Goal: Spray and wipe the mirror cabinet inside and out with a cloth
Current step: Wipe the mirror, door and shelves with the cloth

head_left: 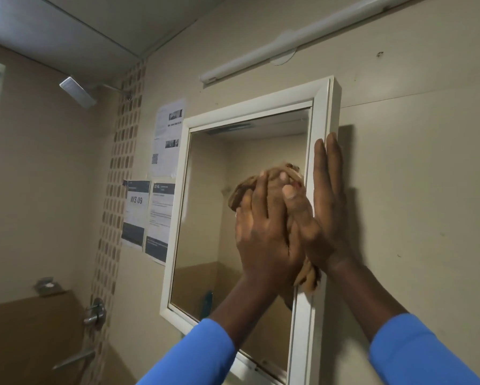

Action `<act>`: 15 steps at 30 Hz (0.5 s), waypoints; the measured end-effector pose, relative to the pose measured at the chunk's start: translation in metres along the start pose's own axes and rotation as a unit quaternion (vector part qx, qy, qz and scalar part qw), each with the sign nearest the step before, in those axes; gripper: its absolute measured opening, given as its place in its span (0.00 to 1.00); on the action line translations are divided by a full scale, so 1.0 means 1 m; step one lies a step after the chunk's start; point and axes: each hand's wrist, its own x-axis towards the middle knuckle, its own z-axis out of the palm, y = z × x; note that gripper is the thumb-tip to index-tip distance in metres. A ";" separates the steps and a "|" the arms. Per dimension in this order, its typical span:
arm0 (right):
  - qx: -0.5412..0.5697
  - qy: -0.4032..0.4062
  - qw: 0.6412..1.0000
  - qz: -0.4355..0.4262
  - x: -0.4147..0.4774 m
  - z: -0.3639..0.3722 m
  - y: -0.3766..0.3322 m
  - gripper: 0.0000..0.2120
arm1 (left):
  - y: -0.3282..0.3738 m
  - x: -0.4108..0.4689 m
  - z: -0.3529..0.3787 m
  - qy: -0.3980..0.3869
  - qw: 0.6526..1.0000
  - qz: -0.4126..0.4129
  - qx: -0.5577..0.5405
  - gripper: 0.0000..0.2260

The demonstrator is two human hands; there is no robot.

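Observation:
The white-framed mirror cabinet (250, 104) hangs on the beige wall with its door closed. My left hand (261, 232) presses a crumpled brown cloth (309, 277) flat against the right part of the mirror glass (205, 218). The cloth bulges out above my fingers and hangs a little below my wrist; its reflection shows in the glass. My right hand (329, 201) lies flat, fingers straight up, against the cabinet's right frame edge, with the thumb over the glass beside the cloth. It holds nothing. No spray bottle is in view.
Several printed papers (165, 151) are taped to the wall left of the cabinet. A tube light (261, 58) runs above it. A shower head (77, 91) and a chrome tap handle (95, 314) sit at the left, beside a mosaic tile strip (122, 173).

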 end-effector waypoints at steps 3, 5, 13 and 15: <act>-0.037 -0.020 0.999 0.021 -0.019 -0.001 -0.006 0.41 | -0.014 -0.030 -0.010 -0.030 0.996 0.082 0.007 0.30; -0.095 -0.011 0.995 0.029 -0.037 0.003 -0.010 0.40 | -0.034 -0.038 -0.017 -0.039 0.995 0.091 0.015 0.29; -0.158 0.018 0.987 0.015 -0.057 0.012 -0.007 0.39 | -0.165 0.005 -0.032 -0.030 0.991 -0.124 0.037 0.30; -0.152 0.021 0.988 0.015 -0.057 0.012 -0.007 0.38 | -0.191 -0.001 -0.038 -0.017 0.986 -0.157 0.055 0.30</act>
